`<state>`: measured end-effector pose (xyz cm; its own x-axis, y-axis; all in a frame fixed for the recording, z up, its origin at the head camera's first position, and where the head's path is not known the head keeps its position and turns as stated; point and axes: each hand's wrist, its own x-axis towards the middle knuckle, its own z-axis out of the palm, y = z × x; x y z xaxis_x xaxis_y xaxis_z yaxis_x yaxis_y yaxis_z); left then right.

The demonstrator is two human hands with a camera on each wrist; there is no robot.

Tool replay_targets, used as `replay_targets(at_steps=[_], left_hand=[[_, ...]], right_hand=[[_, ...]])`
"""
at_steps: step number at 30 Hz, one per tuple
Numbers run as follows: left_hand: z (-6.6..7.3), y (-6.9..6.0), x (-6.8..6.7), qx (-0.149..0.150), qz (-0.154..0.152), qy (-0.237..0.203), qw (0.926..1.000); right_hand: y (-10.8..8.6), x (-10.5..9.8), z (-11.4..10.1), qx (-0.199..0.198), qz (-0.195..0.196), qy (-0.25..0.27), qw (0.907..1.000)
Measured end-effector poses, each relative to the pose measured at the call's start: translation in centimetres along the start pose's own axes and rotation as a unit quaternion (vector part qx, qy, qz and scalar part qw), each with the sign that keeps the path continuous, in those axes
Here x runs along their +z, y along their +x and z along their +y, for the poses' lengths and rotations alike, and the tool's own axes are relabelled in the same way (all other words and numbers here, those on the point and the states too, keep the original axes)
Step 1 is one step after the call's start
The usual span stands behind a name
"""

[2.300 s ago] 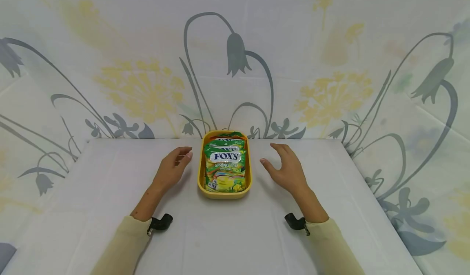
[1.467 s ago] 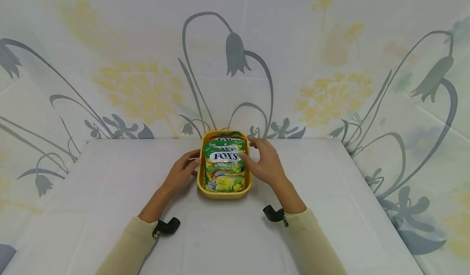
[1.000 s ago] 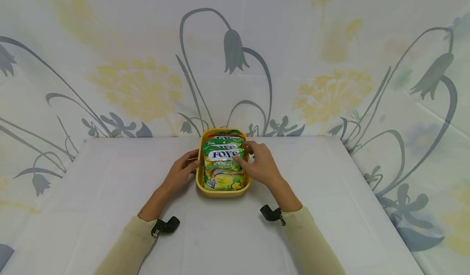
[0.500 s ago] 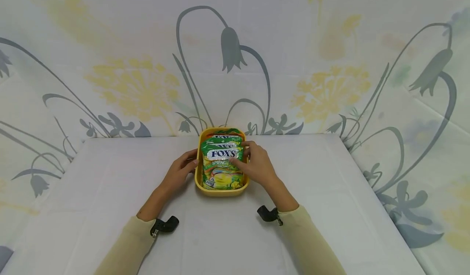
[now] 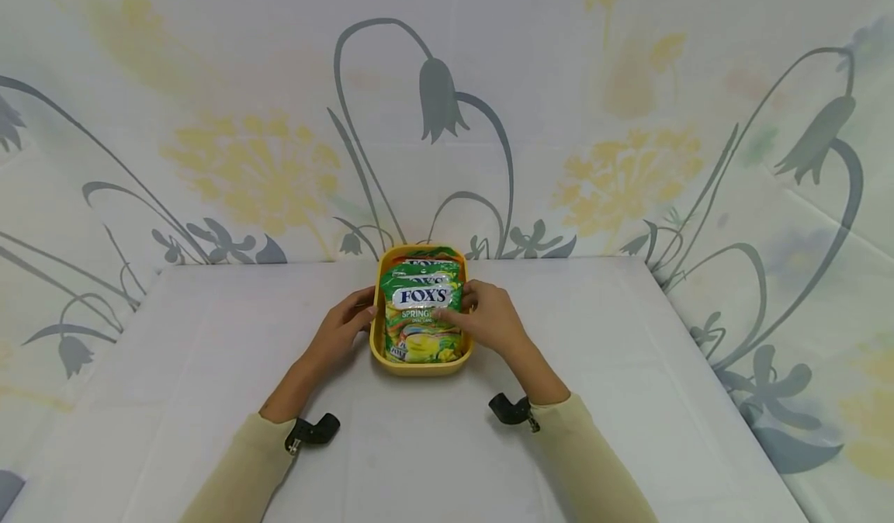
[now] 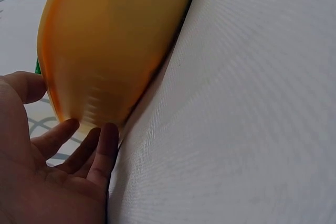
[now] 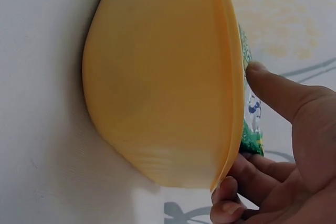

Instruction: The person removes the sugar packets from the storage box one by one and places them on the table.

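A yellow plastic tray [image 5: 419,369] stands at the back middle of the table. Inside it lie several green candy packets, overlapping one another. The front packet [image 5: 422,344] reads "FOX'S SPRING TEA". On the tray's left side my left hand [image 5: 335,333] holds on, thumb at the rim and fingertips against the outer wall, as the left wrist view shows. My right hand [image 5: 492,321] reaches over the right rim. Its thumb [image 7: 278,90] presses on the front packet and its fingers are at the packet's right edge, partly hidden by the rim. The packet is still within the tray.
White cloth covers the table [image 5: 433,461]. Behind it hangs a backdrop [image 5: 601,81] printed with grey and yellow flowers, close to the tray's far end. Each wrist carries a small black camera mount [image 5: 314,430].
Both hands have come inward from beside the tray. The left has taken hold of its left side; the right has gone over the right rim and pinches the front packet. The view has shifted slightly.
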<state>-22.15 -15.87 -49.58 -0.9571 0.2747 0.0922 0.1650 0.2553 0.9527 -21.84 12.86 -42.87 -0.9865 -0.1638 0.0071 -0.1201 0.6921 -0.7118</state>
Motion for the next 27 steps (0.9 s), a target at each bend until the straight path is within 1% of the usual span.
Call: replay_targets(at_steps=[2,4,9,11,14,19,22,24,27], left_hand=[[-0.1,0.0,0.0,0.002,-0.002,-0.001,1.0],[-0.2,0.0,0.0,0.001,-0.001,-0.001,1.0],[-0.2,0.0,-0.1,-0.001,0.001,-0.003,1.0],[-0.2,0.0,-0.1,-0.001,0.001,-0.005,1.0],[-0.3,0.0,-0.2,-0.001,0.002,-0.005,1.0],[-0.3,0.0,-0.3,0.001,0.001,-0.008,1.0],[-0.3,0.0,-0.3,0.007,0.0,-0.01,0.9999],[-0.2,0.0,-0.3,0.009,0.001,-0.011,0.9999],[-0.2,0.1,-0.1,0.012,-0.002,-0.012,0.9998]], right_hand=[[0.0,0.0,0.0,0.0,-0.009,-0.005,0.9999],[-0.1,0.1,-0.1,-0.009,-0.013,-0.007,0.9999],[-0.4,0.2,-0.4,-0.065,-0.021,0.006,0.9977],[-0.5,0.2,-0.6,-0.081,-0.031,0.014,0.9962],[-0.6,0.2,-0.9,-0.087,-0.05,0.021,0.9947],[-0.6,0.2,-1.1,-0.094,-0.086,0.013,0.9918],[-0.4,0.1,-0.9,-0.11,-0.102,0.012,0.9887],[-0.4,0.0,-0.8,-0.117,-0.109,0.022,0.9868],[-0.5,-0.1,-0.6,-0.116,-0.113,0.042,0.9859]])
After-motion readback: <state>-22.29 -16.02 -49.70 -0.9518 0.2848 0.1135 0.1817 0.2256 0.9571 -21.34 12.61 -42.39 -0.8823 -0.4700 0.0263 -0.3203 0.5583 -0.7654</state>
